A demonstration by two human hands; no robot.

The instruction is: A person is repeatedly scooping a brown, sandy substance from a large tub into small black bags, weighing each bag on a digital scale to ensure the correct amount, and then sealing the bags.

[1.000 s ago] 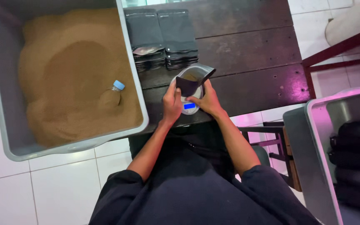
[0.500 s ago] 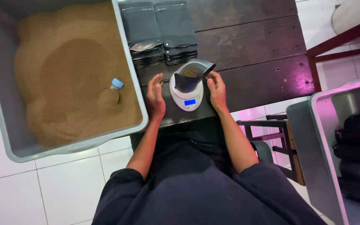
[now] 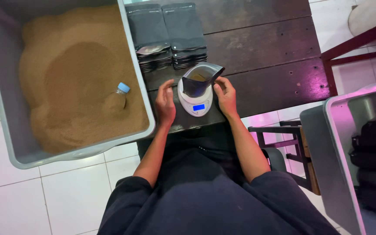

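Observation:
A dark stand-up pouch (image 3: 200, 80), its mouth open and brown powder inside, stands on a small round white scale (image 3: 195, 103) with a lit blue display, on a dark wooden table (image 3: 262, 52). My left hand (image 3: 165, 102) hovers just left of the scale, fingers apart and holding nothing. On the other side, my right hand (image 3: 225, 95) has its fingertips beside or just touching the pouch's edge.
A large grey tub (image 3: 5, 109) of brown powder sits at the left, a small blue-capped bottle (image 3: 117, 99) half buried in it. Stacks of flat dark pouches (image 3: 166, 39) lie behind the scale. At the right stands another grey bin (image 3: 327, 143) with dark filled pouches.
A second ago both hands held the pouch above the scale. They set it down on the scale and drew apart to either side.

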